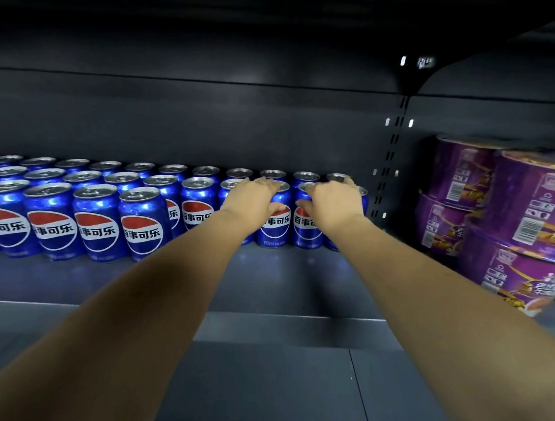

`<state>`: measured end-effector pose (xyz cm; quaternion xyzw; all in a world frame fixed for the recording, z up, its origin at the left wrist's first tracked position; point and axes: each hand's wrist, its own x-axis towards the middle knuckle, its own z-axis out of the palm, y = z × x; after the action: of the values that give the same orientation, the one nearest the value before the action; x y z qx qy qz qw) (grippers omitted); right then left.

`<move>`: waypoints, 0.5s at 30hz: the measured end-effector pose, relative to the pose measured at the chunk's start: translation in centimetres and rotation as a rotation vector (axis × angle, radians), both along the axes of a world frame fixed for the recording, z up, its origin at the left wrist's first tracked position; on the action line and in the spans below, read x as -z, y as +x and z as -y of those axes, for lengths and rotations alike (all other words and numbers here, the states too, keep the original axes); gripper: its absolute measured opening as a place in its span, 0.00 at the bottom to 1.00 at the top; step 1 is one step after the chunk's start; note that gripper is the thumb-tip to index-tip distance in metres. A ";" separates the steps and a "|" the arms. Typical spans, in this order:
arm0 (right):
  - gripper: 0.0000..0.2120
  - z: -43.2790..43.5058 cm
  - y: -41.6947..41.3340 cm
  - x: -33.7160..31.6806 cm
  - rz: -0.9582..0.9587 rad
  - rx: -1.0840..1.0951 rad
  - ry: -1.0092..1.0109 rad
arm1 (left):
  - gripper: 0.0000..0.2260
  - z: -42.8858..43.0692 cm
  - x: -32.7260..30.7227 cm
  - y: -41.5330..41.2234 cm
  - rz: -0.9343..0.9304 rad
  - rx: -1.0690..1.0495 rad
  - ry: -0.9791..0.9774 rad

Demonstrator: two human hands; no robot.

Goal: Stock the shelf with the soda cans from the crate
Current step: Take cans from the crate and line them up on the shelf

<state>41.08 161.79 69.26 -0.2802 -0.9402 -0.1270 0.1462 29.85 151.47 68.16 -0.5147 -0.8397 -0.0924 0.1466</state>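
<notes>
Blue soda cans with a red, white and blue logo stand in three rows on the dark shelf [267, 282]. The front row [96, 223] fills only the left part. My left hand [251, 198] grips a can [277, 224] in the middle row, thumb on its front. My right hand [334, 203] grips the neighbouring can [305, 227] to the right, with fingers reaching over the can tops behind. Both arms stretch out from the bottom of the view. The crate is out of view.
Stacked purple instant noodle bowls [521, 219] fill the shelf section on the right, past a slotted upright [387, 170]. The shelf's front lip [266, 328] runs across below my arms. Another shelf hangs overhead.
</notes>
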 end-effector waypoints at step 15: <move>0.19 -3.9 4.4 -2.4 -0.121 0.044 -0.132 | 0.21 -5.4 -2.5 4.5 -0.084 0.052 -0.116</move>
<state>45.49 165.65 71.68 -0.3172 -0.9295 -0.0509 0.1810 34.35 156.87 70.62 -0.5472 -0.8232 -0.0260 0.1492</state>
